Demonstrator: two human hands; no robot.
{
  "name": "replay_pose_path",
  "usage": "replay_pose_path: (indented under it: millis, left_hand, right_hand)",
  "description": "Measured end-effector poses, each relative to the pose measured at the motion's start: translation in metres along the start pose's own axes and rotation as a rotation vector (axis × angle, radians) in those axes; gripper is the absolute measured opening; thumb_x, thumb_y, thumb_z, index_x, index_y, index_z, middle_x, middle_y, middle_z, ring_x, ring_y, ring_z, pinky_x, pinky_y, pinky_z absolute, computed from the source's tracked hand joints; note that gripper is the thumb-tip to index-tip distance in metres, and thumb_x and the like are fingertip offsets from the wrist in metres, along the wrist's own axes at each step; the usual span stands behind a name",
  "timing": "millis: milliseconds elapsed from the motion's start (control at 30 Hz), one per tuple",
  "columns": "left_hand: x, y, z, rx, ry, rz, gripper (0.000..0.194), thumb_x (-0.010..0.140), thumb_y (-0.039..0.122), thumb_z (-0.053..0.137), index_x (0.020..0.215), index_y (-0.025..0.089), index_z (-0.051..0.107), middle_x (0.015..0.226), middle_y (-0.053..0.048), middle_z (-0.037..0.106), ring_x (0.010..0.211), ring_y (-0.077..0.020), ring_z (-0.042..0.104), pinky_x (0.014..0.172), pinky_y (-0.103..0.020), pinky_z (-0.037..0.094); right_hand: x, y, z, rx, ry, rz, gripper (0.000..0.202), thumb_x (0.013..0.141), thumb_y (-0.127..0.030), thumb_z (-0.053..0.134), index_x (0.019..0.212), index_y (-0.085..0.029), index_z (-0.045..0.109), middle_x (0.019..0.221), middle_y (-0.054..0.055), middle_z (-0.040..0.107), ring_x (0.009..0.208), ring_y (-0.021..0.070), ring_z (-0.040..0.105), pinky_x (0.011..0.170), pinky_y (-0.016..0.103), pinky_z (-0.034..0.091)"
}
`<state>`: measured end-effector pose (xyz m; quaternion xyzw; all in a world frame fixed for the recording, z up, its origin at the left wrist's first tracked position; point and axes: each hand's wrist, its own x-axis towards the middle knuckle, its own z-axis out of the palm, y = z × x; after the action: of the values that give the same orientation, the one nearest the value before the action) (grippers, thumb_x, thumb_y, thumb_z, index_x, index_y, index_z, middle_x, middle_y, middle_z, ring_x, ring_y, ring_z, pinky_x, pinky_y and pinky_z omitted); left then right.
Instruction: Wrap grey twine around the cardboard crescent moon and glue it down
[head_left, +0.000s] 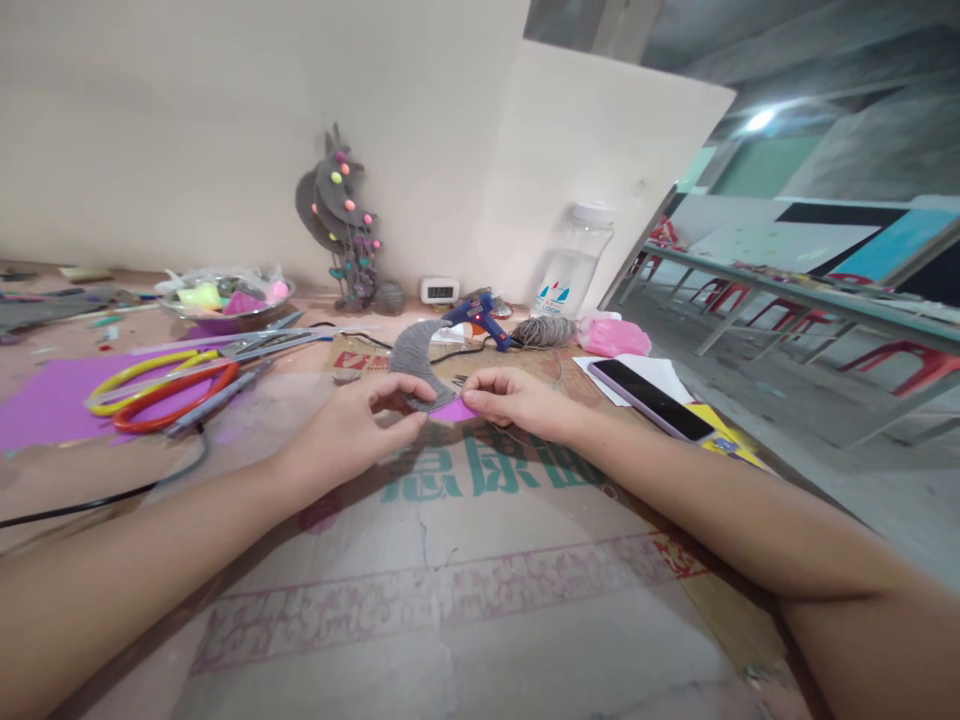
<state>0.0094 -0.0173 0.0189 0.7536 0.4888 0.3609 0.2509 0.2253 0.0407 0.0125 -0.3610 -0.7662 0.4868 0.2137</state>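
Note:
A crescent moon [412, 355] wrapped in grey yarn stands tilted above the cardboard, its lower tip towards me. My left hand [375, 425] grips its lower part between thumb and fingers. My right hand [510, 400] is closed in a pinch at the crescent's pointed end; whether it holds the tip or a strand of yarn is too small to tell. A piece of purple paper or felt [453, 411] shows just under the tip, between the hands. Behind them lie a blue glue gun [484, 318] and a bundle of grey yarn [545, 332].
Scissors with yellow and red handles [176, 395] lie on purple sheets [52, 400] at the left, near a bowl [225, 318] of coloured bits. A water bottle [574, 262], a small clock [439, 291] and a moon ornament [341, 215] stand behind. A phone [651, 400] lies right.

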Motion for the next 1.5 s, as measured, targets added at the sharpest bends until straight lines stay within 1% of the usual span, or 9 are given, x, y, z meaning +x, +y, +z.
replay_pose_path:
  millis: [433,667,800,933,1033,1133,1233,1333,1500]
  left_hand:
    - [-0.002,-0.005,0.004,-0.086,-0.07,0.025,0.017,0.075,0.025,0.054,0.09,0.021,0.062,0.08,0.0,0.065,0.068,-0.0129,0.06,0.067,-0.026,0.05]
    - [-0.003,-0.014,0.006,-0.302,-0.137,0.06,0.027,0.076,0.017,0.047,0.102,0.019,0.054,0.101,-0.004,0.061,0.092,-0.0173,0.06,0.081,-0.032,0.048]
    - [-0.004,-0.015,0.002,-0.273,-0.104,0.043,0.023,0.084,0.025,0.04,0.098,0.021,0.058,0.097,-0.003,0.063,0.094,-0.018,0.058,0.086,-0.033,0.045]
    - [-0.003,-0.011,-0.002,-0.209,-0.035,0.031,0.028,0.089,0.033,0.035,0.088,0.021,0.061,0.091,-0.001,0.064,0.094,-0.0181,0.057,0.088,-0.032,0.043]
    - [-0.001,-0.009,-0.003,-0.182,0.021,0.022,0.029,0.089,0.032,0.034,0.087,0.021,0.061,0.089,-0.001,0.064,0.092,-0.0178,0.057,0.086,-0.031,0.044]
    - [0.0,-0.008,-0.003,-0.183,0.074,0.02,0.029,0.089,0.031,0.034,0.087,0.021,0.06,0.088,-0.001,0.064,0.091,-0.0177,0.057,0.083,-0.03,0.045]
    - [0.0,-0.007,-0.003,-0.187,0.1,0.028,0.028,0.09,0.031,0.034,0.086,0.02,0.06,0.086,-0.001,0.064,0.089,-0.0165,0.057,0.083,-0.029,0.045]
    - [0.0,-0.007,-0.002,-0.185,0.109,0.026,0.027,0.09,0.032,0.036,0.088,0.02,0.06,0.088,-0.001,0.064,0.09,-0.016,0.058,0.083,-0.027,0.045]
    - [0.001,-0.008,-0.001,-0.21,0.114,0.003,0.027,0.088,0.037,0.04,0.089,0.019,0.061,0.089,-0.002,0.065,0.087,-0.0165,0.06,0.079,-0.028,0.047]
  right_hand:
    - [-0.001,-0.002,0.004,-0.006,0.091,-0.015,0.028,0.081,-0.042,0.054,0.076,-0.015,0.054,0.056,-0.006,0.044,0.046,0.004,0.033,0.043,0.018,0.025]
    - [-0.001,-0.001,0.006,-0.081,0.135,-0.066,0.031,0.08,-0.043,0.054,0.08,-0.013,0.06,0.063,-0.003,0.048,0.056,0.007,0.042,0.051,0.02,0.033]
    - [0.0,0.001,0.009,-0.088,0.162,-0.051,0.03,0.083,-0.042,0.051,0.083,-0.013,0.061,0.06,-0.003,0.047,0.054,0.0077,0.042,0.051,0.021,0.034]
    - [0.001,0.001,0.008,-0.085,0.398,-0.134,0.028,0.083,-0.036,0.051,0.102,-0.017,0.055,0.08,0.001,0.055,0.061,0.0091,0.046,0.054,0.022,0.038]
    - [-0.001,-0.002,0.006,-0.185,0.567,-0.243,0.019,0.083,-0.034,0.051,0.091,-0.018,0.054,0.085,0.002,0.054,0.071,0.0117,0.049,0.063,0.024,0.041]
    - [-0.003,-0.007,0.008,-0.404,0.521,-0.293,0.023,0.085,-0.032,0.05,0.069,-0.017,0.055,0.075,0.002,0.052,0.074,0.0138,0.049,0.071,0.028,0.04]
    - [-0.005,-0.011,0.013,-0.513,0.415,-0.286,0.023,0.084,-0.032,0.052,0.072,-0.016,0.063,0.079,0.004,0.055,0.079,0.0156,0.051,0.076,0.03,0.04]
    - [-0.004,-0.012,0.018,-0.488,0.378,-0.252,0.02,0.081,-0.033,0.055,0.084,-0.017,0.067,0.085,0.005,0.058,0.084,0.0166,0.053,0.08,0.031,0.04]
    - [-0.002,-0.006,0.019,-0.287,0.347,-0.076,0.019,0.08,-0.034,0.055,0.077,-0.016,0.062,0.075,0.002,0.058,0.07,0.0138,0.052,0.067,0.026,0.04]
